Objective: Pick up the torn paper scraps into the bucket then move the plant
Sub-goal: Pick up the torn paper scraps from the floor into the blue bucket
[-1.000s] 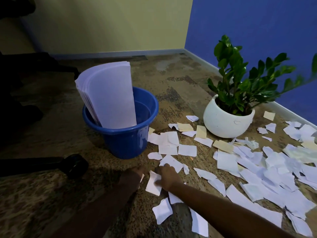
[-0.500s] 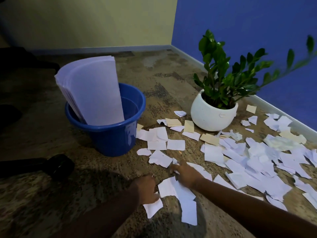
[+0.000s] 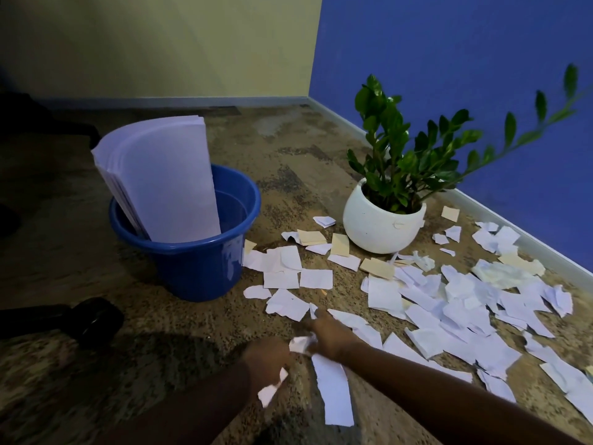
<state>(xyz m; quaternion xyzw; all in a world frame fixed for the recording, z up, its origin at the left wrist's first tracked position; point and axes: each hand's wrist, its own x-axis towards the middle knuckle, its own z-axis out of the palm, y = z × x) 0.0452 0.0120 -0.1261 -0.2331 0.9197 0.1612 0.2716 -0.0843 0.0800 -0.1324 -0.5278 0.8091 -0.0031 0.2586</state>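
Torn white and cream paper scraps (image 3: pixel 449 300) lie spread over the speckled floor, from beside the blue bucket (image 3: pixel 199 264) to the right wall. A curved stack of white sheets (image 3: pixel 163 181) stands inside the bucket. The green plant in a round white pot (image 3: pixel 378 226) stands among the scraps near the blue wall. My left hand (image 3: pixel 268 359) rests low on the floor with a scrap (image 3: pixel 271 390) under it. Just to its right, my right hand (image 3: pixel 330 337) is closed on a crumpled scrap (image 3: pixel 301 343). A long strip (image 3: pixel 333 390) lies below that hand.
A black chair base with a castor wheel (image 3: pixel 93 319) lies on the floor to the left of my hands. Dark furniture (image 3: pixel 32 120) sits at the far left. The yellow wall meets the blue wall in the corner behind the plant.
My hands have drawn closer together and pulled scraps in between them; the right hand now has a crumpled scrap in it. The view has shifted a little, so the bucket sits further left.
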